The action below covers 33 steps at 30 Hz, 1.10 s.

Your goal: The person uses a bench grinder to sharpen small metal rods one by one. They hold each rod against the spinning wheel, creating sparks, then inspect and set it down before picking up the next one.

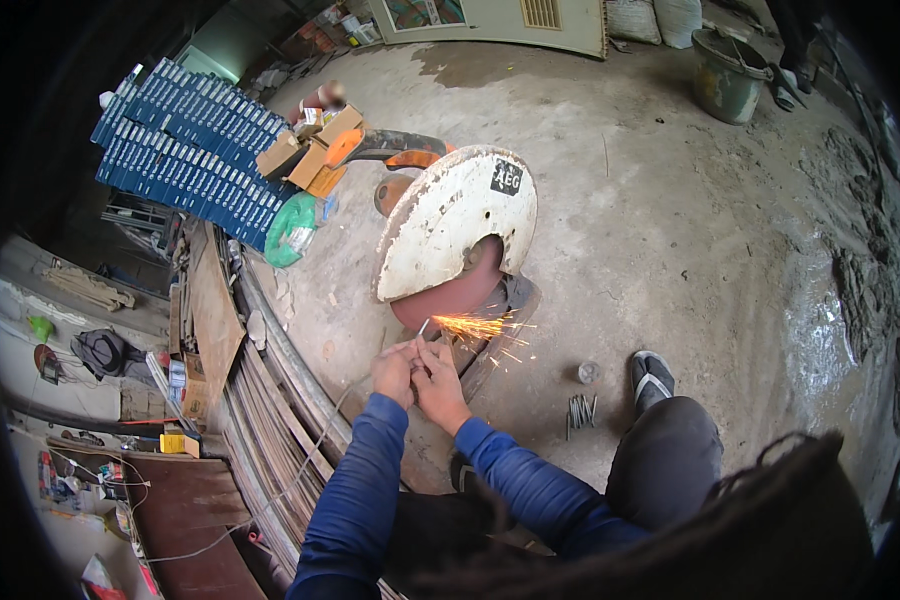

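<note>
Both my hands are closed together around a thin metal rod, its tip against the dark red abrasive disc of a cut-off saw. Orange sparks fly rightward from the contact. My left hand pinches the rod on one side; my right hand grips beside it, and the fingers hide its lower part. A worn white guard covers the disc's upper part. Behind it rises the saw's black and orange handle. Several similar short metal rods lie on the floor at my right, near a small round metal piece.
Long pipes and bars lie along the left. Stacked blue boxes, open cartons and a green coil stand beyond them. At the far right is a dirty bucket near another person's sandalled foot. A cable crosses the pipes.
</note>
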Each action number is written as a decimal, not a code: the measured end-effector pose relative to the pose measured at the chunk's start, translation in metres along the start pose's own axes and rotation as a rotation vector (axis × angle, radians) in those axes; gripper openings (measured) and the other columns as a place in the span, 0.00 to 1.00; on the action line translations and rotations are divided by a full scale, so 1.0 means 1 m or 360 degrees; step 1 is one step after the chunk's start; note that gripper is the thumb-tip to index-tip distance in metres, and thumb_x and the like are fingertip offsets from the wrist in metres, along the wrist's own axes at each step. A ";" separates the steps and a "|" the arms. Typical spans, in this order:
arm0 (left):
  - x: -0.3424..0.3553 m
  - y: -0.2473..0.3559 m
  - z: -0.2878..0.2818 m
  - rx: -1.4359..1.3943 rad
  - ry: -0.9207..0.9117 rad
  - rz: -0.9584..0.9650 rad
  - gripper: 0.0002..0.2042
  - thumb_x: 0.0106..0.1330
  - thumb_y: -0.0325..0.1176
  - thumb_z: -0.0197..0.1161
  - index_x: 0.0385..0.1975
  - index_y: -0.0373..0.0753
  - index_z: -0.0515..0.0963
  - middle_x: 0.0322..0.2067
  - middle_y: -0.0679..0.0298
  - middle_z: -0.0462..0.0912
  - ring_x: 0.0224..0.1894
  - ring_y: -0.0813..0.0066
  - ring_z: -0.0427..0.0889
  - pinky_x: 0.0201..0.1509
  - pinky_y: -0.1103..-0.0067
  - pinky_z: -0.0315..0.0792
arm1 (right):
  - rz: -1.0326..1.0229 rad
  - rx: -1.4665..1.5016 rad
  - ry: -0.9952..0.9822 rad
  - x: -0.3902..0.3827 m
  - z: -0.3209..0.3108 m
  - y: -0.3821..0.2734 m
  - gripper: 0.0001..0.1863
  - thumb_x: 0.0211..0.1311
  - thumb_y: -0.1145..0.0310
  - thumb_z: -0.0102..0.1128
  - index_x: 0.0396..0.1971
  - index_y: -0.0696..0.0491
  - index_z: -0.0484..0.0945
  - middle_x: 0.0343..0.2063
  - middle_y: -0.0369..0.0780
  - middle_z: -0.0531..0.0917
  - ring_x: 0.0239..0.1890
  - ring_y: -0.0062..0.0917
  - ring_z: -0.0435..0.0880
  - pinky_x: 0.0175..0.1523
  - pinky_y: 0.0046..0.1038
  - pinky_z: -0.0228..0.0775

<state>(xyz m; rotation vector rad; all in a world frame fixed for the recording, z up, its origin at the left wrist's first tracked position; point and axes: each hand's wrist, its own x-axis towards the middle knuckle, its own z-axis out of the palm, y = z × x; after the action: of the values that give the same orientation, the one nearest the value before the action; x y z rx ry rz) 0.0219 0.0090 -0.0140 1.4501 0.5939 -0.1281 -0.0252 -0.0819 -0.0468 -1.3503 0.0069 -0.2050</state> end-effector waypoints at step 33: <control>0.002 0.005 -0.001 -0.0083 -0.0166 -0.0058 0.08 0.69 0.24 0.54 0.42 0.28 0.78 0.33 0.61 0.82 0.30 0.76 0.78 0.35 0.81 0.74 | 0.0022 -0.0003 -0.0077 0.005 -0.006 -0.004 0.26 0.62 0.76 0.52 0.62 0.58 0.69 0.51 0.48 0.72 0.52 0.39 0.75 0.57 0.30 0.69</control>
<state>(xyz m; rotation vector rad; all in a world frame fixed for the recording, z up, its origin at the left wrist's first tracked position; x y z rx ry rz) 0.0250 0.0115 -0.0101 1.3738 0.5352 -0.2143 -0.0220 -0.0895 -0.0439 -1.3567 -0.0241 -0.1603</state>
